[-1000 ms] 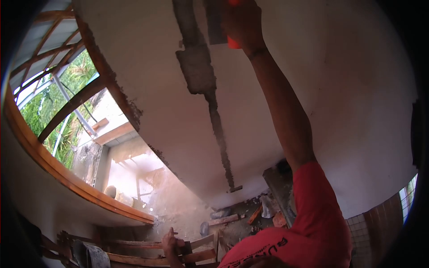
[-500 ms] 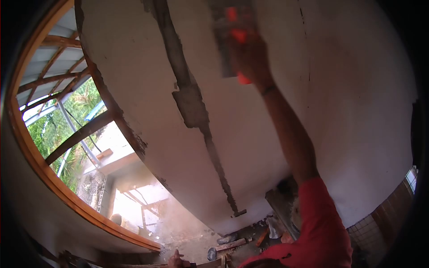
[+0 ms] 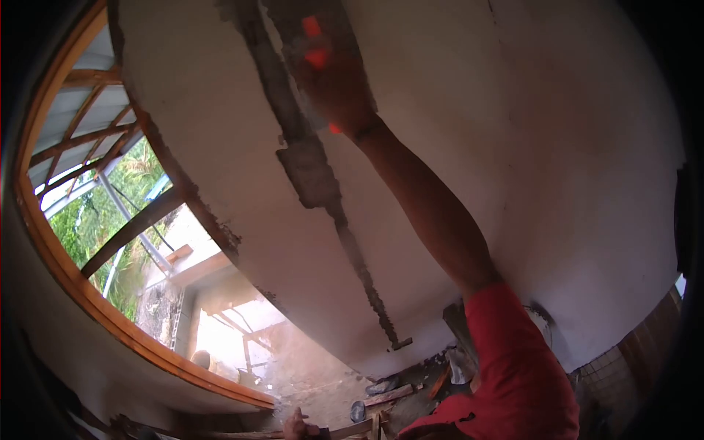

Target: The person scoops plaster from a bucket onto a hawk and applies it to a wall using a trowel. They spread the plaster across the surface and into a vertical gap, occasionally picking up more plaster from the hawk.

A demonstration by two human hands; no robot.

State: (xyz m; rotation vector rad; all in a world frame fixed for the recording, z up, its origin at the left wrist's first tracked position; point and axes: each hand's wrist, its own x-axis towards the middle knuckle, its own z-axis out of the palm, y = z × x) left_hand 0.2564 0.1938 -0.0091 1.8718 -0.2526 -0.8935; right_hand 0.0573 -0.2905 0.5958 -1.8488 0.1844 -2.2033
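My right hand (image 3: pixel 337 92) is raised high against the pale wall (image 3: pixel 440 183), wrapped round the red handle of a dark flat trowel (image 3: pixel 345 37). The trowel lies at the wall, just right of a grey patched strip (image 3: pixel 312 176) that runs down it and widens midway. Low in the view, my left hand (image 3: pixel 295 425) shows small near the bottom edge, a finger pointing up; whether anything is in it cannot be made out.
An orange wooden frame (image 3: pixel 62 282) curves round an opening at the left, with greenery and roof beams beyond. Planks (image 3: pixel 389 396) and rubble lie on the floor below the wall. A brown panel (image 3: pixel 649 337) stands at the lower right.
My right hand and the trowel have moved left across the wall, up to the grey strip. My left hand has shifted slightly right in the view.
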